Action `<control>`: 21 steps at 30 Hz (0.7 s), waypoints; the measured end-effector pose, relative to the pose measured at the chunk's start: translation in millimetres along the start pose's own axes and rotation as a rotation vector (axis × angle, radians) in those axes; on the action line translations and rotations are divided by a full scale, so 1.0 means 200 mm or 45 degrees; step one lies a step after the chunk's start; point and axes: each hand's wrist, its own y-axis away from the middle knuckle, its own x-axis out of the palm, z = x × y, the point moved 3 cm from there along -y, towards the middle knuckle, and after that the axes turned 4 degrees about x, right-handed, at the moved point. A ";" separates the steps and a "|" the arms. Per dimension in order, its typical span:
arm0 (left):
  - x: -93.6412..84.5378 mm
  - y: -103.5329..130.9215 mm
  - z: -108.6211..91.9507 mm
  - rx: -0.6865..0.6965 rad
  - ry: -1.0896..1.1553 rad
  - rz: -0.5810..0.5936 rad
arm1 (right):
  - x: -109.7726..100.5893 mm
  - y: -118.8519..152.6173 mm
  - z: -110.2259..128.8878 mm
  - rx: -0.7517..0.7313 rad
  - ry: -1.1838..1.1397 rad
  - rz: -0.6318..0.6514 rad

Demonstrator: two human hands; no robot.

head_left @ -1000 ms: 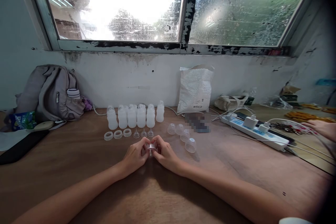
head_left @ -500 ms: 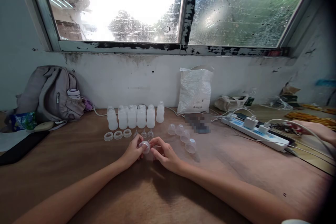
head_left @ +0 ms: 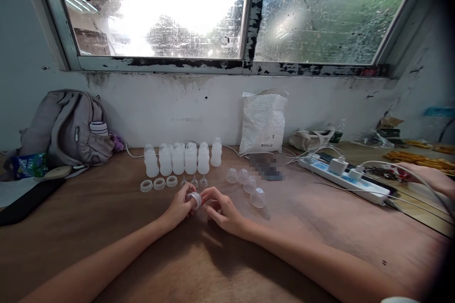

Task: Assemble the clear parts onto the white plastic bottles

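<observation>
A brown table (head_left: 209, 270) stands against a white wall (head_left: 188, 99) beneath a stained window (head_left: 152, 33). At far left, a dark flat case (head_left: 33, 201) lies in front of a grey backpack (head_left: 64, 128). Next, three loose rings (head_left: 159, 183) lie in front of upright bottles (head_left: 178, 161). The left hand (head_left: 180, 210) grips a single clear ring (head_left: 196, 199) above the near side of the table, close to three teats (head_left: 194, 181). The right hand (head_left: 226, 213) is half curled, its fingertips just beside the gripped ring; contact cannot be confirmed. Change: both hands held this ring a second ago; it is now tipped onto its side, with the left hand as main support. This appears to leave the right fingers free to work at it. Further right are four clear caps (head_left: 257, 198), a power strip (head_left: 344, 182) and another person's hand (head_left: 426, 177).
</observation>
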 end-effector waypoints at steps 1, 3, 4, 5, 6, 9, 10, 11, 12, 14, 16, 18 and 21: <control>0.00 0.00 0.00 0.011 0.016 0.000 | 0.00 0.00 0.00 0.033 -0.050 -0.025; 0.00 0.00 -0.01 0.046 0.041 -0.008 | -0.01 -0.01 -0.02 0.089 -0.121 -0.054; 0.00 0.00 -0.01 0.067 0.047 -0.015 | -0.01 -0.02 -0.02 0.106 -0.139 -0.056; 0.00 0.00 -0.01 0.088 0.049 -0.023 | -0.01 -0.02 -0.03 0.116 -0.153 -0.054; 0.00 0.00 -0.02 0.110 0.050 -0.028 | -0.01 -0.02 -0.03 0.122 -0.166 -0.054; 0.00 0.00 -0.04 0.154 0.054 -0.028 | -0.01 -0.02 -0.05 0.149 -0.233 -0.098; 0.00 0.00 -0.05 0.154 0.063 -0.026 | -0.02 -0.03 -0.05 0.167 -0.262 -0.117; 0.01 0.00 -0.05 0.148 0.075 -0.027 | -0.02 -0.03 -0.06 0.188 -0.290 -0.128; 0.01 0.01 -0.06 0.139 0.088 -0.029 | -0.02 -0.03 -0.07 0.210 -0.313 -0.125; 0.00 0.01 -0.06 0.127 0.112 -0.041 | -0.02 -0.03 -0.08 0.248 -0.348 -0.097; 0.00 0.00 -0.06 0.124 0.121 -0.048 | -0.02 -0.04 -0.08 0.272 -0.375 -0.073; 0.00 0.00 -0.05 0.120 0.126 -0.041 | -0.02 -0.04 -0.08 0.288 -0.404 -0.065; 0.00 -0.01 -0.04 0.096 0.152 -0.014 | -0.02 -0.05 -0.08 0.308 -0.459 -0.050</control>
